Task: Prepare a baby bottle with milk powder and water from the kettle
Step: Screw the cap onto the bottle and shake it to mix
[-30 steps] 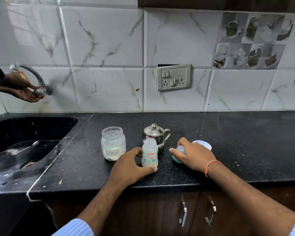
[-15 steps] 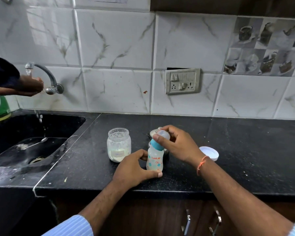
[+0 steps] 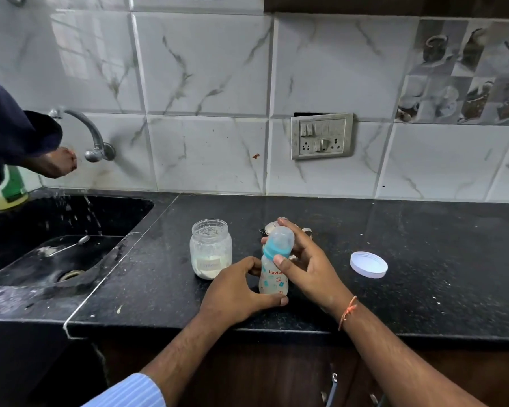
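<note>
A small baby bottle (image 3: 272, 279) with printed patterns stands upright on the black counter (image 3: 423, 259). My left hand (image 3: 235, 292) wraps its lower part from the left. My right hand (image 3: 306, 259) grips the blue-collared cap (image 3: 278, 242) that sits on the bottle's top. Left of the bottle stands an open glass jar (image 3: 210, 248) with white milk powder at its bottom. The steel kettle (image 3: 272, 227) is mostly hidden behind my right hand.
The jar's white lid (image 3: 368, 264) lies on the counter to the right. A black sink (image 3: 56, 248) with a spoon (image 3: 71, 244) in it is at the left. Another person's hand (image 3: 58, 163) is at the wall tap (image 3: 91, 136), with water falling.
My right hand picked the cap up from the counter and brought it onto the bottle's top. The view shifted closer and left. The other person's hand moved below the tap.
</note>
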Tool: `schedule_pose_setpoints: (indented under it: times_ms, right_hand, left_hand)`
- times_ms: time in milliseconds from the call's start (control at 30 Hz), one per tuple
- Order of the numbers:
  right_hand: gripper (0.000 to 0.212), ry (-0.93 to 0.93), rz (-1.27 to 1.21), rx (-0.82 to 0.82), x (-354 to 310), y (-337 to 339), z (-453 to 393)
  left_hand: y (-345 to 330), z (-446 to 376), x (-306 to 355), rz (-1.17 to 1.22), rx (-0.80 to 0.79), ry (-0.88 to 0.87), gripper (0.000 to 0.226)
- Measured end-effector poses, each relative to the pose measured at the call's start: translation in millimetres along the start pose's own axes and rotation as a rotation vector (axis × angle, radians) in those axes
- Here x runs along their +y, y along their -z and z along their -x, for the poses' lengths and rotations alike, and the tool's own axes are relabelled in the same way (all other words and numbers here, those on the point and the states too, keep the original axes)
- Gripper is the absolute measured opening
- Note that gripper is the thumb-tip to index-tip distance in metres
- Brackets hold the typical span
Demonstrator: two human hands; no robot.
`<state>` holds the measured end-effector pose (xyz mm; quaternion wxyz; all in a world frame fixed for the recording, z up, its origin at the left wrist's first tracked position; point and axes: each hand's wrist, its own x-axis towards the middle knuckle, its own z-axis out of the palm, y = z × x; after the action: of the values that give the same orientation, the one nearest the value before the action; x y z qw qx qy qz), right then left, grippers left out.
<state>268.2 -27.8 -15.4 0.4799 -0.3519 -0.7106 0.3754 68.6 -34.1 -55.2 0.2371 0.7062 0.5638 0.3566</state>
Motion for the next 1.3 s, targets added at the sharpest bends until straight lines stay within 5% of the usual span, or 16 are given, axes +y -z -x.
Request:
schedule_pose_setpoints:
  times_ms: [233, 400, 733, 1300]
  right_hand:
    - [0.052, 0.083, -0.015, 0.096, 16, -4, 7]
    - [0.055, 0.083, -0.064, 0.097, 21, -2, 7]
    - [0.059, 0.095, -0.115, 0.137, 23, 11, 11]
    - [0.057, 0.044, -0.111, 0.206, 21, 9, 14]
  left_hand:
    - [-1, 4, 4, -0.022, -0.059, -0.087, 0.084]
    - [-1, 3, 0, -0.026, -0.048, -0.120, 0.057]
    - [-7, -10, 12, -0.023, -0.053, -0.120, 0.080]
    - [-5, -13, 4, 0.076, -0.207, -0.213, 0.063]
